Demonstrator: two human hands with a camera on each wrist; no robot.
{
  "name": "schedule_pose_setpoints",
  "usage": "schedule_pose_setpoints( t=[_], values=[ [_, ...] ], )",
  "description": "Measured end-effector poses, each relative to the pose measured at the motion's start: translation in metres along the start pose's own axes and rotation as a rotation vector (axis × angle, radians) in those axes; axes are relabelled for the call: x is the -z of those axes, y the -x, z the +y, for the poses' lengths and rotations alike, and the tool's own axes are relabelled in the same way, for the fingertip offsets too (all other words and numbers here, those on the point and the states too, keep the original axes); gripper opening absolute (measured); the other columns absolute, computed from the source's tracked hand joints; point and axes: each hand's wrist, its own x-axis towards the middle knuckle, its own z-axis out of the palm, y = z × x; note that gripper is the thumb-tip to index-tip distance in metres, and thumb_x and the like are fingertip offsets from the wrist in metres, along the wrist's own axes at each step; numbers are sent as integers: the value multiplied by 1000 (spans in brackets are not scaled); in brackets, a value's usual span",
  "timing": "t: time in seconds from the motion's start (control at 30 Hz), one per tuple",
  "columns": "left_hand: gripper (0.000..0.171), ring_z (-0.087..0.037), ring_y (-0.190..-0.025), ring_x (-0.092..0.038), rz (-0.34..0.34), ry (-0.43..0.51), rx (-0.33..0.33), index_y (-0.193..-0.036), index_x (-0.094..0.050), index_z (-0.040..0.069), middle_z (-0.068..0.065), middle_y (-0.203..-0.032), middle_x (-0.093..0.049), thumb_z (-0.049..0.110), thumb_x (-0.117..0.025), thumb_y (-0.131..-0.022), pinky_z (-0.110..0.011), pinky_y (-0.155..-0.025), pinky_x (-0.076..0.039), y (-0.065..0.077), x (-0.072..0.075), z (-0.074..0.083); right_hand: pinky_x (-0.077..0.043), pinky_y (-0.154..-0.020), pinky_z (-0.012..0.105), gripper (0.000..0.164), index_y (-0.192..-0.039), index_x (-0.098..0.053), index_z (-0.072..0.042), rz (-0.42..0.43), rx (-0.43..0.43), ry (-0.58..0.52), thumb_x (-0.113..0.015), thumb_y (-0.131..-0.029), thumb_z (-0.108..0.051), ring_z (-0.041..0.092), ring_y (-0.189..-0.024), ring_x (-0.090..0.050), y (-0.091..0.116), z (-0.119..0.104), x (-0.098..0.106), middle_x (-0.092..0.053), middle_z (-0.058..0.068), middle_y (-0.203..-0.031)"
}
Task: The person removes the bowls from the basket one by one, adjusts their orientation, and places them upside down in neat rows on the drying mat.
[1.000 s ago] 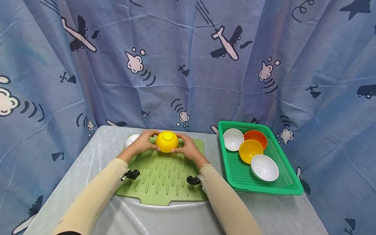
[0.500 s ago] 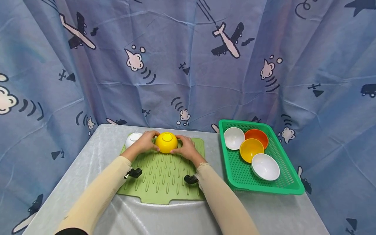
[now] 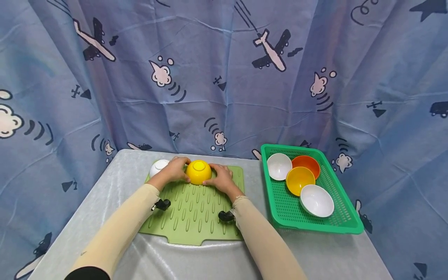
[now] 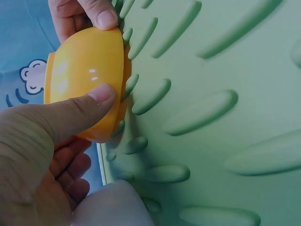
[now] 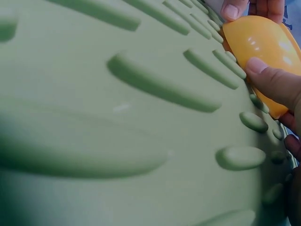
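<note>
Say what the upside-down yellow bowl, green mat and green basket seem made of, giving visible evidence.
Upside-down yellow bowl: probably glossy plastic, given sharp highlights on its smooth wall; perhaps glazed ceramic.
Green mat: likely matte silicone or rubber, given its dull surface and raised ridges.
Green basket: apparently plastic with a slight sheen, evenly coloured and perforated.

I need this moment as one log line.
left hand: grips yellow bowl; right hand: grips it; pose: upside down over green mat; contact: unclear; green basket: four bowls

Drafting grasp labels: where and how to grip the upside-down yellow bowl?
Probably by opposite side walls, coming from left and right: the yellow bowl is base-up, rim toward the green mat, leaving its rounded outside exposed, inside hidden.
</note>
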Motion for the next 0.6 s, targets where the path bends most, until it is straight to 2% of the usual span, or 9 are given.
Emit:
schedule_pose_setpoints(
  t=[0.17,0.3,0.43,0.6],
  values=[
    [71,-33,-120,-51,9,-45,0,-131,-65,3,-12,-131,-67,25,-95,-70,-51,-106,-35,-2,-2,-5,-21,-113,55,86,-151,-51,-19,-9,2,9,-88,-78,-45,31,-140,-39,1,-1,-1,-52,4,-154],
    [73,-32,-122,-49,-6,-44,-9,-134,-63,4,-11,-135,-65,26,-95,-72,-51,-106,-35,-3,-2,-5,-21,-113,56,86,-151,-51,-19,-11,-1,17,-88,-79,-45,31,-141,-39,1,-1,0,-51,5,-154],
    [78,-34,-128,-46,2,18,-9,-141,-58,4,-12,-141,-61,27,-93,-75,-53,-108,-33,-2,1,1,-22,-113,56,85,-152,-50,-19,-23,3,50,-86,-80,-47,32,-142,-39,2,-1,0,-50,5,-155],
    [67,-33,-128,-47,85,141,-32,-140,-61,7,-11,-139,-62,33,-86,-84,-55,-109,-28,-4,1,9,-24,-111,56,87,-154,-47,-20,-32,9,81,-84,-82,-50,32,-142,-38,1,-1,0,-48,4,-156]
  ],
)
